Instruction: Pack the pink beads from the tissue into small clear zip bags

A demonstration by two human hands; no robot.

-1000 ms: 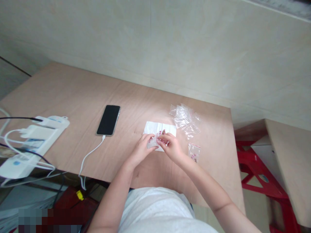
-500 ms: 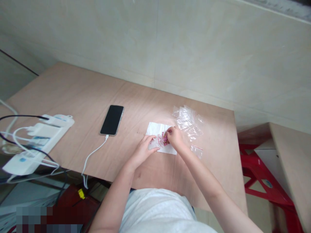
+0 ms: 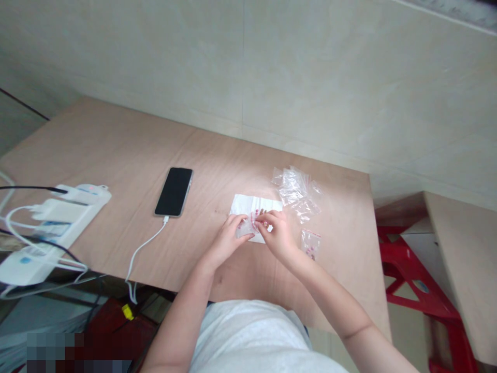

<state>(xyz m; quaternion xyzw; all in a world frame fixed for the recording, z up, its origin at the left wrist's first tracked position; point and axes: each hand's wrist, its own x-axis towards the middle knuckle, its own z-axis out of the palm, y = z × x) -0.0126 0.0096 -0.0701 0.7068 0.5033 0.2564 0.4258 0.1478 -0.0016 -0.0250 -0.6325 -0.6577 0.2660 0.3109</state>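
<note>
My left hand (image 3: 228,237) grips a small clear zip bag (image 3: 244,228) with a red strip along its mouth, between thumb and fingers. At that mouth, my right hand (image 3: 276,233) has its fingertips pinched together; whatever they hold is too small to make out. Under both hands lies a white paper sheet (image 3: 241,202). Small pink and brown bead-like pieces (image 3: 261,212) rest on it, partly hidden by the right hand. A second zip bag (image 3: 310,244) with a few similar pieces inside lies to the right of my right wrist.
A pile of clear plastic bags (image 3: 295,189) lies behind and right of the paper. To the left are a phone (image 3: 174,191) on a white charging cable (image 3: 145,242) and a power strip (image 3: 83,217) full of plugs. A red stool (image 3: 417,282) stands right of the table.
My right hand has moved left and slightly nearer me, from the pieces on the paper to the bag's mouth. My left hand keeps its hold on the bag. The view has shifted slightly.
</note>
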